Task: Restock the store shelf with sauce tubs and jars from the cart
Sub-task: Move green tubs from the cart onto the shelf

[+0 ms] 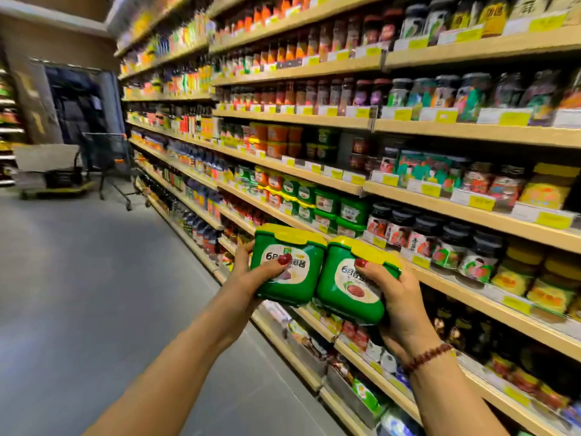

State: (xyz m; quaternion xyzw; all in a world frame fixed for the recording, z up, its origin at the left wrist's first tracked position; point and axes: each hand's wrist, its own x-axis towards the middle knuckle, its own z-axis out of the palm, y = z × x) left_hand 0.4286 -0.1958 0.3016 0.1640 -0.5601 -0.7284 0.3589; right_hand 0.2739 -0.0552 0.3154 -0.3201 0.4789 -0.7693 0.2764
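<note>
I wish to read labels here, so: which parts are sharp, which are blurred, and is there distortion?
Head view: the left tub and right tub, both held, are fairly sharp, big print readable; the shelf jars and yellow price tags smear, worst toward the edges; the shelf boards fan and bend, wide-angle distortion; the cart down the aisle is soft.
</note>
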